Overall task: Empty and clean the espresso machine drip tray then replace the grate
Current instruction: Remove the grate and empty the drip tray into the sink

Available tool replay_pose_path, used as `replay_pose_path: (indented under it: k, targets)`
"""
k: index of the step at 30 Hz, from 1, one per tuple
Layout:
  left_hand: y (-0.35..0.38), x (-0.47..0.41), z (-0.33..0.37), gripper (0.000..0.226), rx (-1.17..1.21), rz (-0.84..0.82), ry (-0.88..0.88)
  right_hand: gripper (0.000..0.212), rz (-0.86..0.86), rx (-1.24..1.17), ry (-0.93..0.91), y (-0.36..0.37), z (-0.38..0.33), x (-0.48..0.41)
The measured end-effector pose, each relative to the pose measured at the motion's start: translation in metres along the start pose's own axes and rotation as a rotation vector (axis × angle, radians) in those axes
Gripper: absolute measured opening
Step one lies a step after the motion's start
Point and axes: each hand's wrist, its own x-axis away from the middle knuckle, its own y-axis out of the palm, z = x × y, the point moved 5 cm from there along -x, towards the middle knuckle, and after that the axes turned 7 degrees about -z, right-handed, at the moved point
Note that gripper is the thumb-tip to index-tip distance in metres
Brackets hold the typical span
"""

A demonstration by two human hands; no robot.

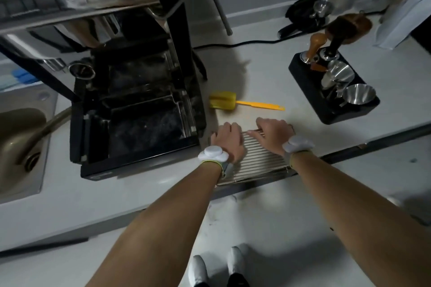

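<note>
While the grate (258,158) lay flat at the near edge of the counter (144,191), it was gripped at its far corners by both hands, fingers curled over the rim: the left hand (227,141) at the far-left corner, the right hand (274,134) at the far-right. Its slats were seen running left to right. Just to the left, the open drip tray (140,128) was seated at the machine's base, uncovered, so the left hand was judged nearer and a leftward carry was called for. Beyond the hands, a yellow brush (225,101) was left lying on the counter.
</note>
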Motion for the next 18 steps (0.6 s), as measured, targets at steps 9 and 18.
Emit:
replay_pose_path:
  k: [9, 18]
  targets:
    - [-0.029, -0.01, 0.006, 0.034, -0.066, -0.192, -0.037, 0.038, -0.18, -0.052, 0.122, -0.021, -0.004, -0.007]
    - [-0.127, 0.012, 0.06, 0.008, -0.119, -0.397, 0.105, 0.055, -0.439, -0.041, 0.161, -0.111, -0.034, 0.0]
